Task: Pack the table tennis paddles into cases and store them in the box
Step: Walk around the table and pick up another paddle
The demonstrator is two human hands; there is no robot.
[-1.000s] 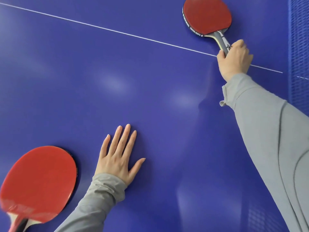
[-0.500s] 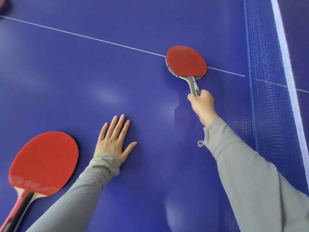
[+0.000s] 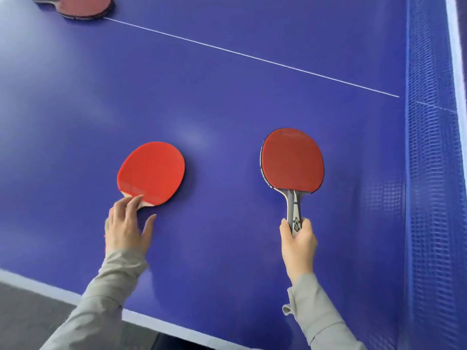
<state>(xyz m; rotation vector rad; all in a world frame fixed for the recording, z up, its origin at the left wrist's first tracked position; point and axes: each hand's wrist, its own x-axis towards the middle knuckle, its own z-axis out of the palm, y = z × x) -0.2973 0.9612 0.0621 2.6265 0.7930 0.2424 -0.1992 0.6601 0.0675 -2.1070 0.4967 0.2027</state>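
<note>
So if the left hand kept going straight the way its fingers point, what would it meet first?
The left hand points up and slightly right, fingertips already on the handle of the bright red paddle. Its blade comes first; beyond is bare blue table.

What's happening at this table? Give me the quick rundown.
A person is gathering table tennis paddles on a blue table. The right hand grips the grey handle of a darker red paddle. The left hand is laid over the handle of a brighter red paddle that lies flat, fingertips at the blade's base. A third paddle lies at the far left, cut off by the frame. The net runs along the right. No cases or box are in view.
</note>
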